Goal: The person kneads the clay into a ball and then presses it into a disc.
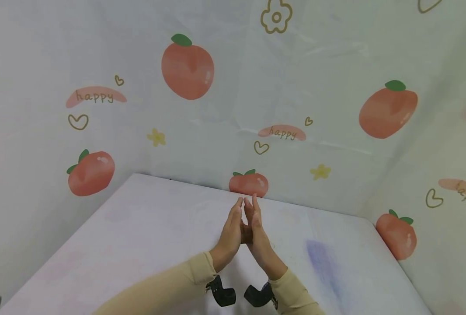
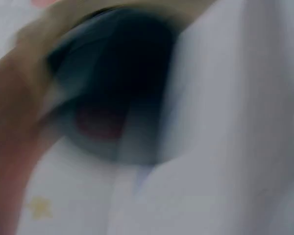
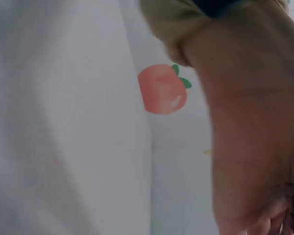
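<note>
the patterned sheet (image 1: 319, 87) with printed peaches hangs behind and to both sides of the pale surface (image 1: 138, 236). over the middle of that surface, near its far edge, the left hand (image 1: 231, 234) and the right hand (image 1: 259, 238) meet palm to palm, touching along the fingers. both point away from the person toward the back sheet, long axes slightly converging at the fingertips. each grip is flat, fingers straight, holding nothing. beige sleeves (image 1: 170, 284) cover both forearms, with black wrist mounts (image 1: 222, 292) beneath them. the left wrist view is too blurred to read.
</note>
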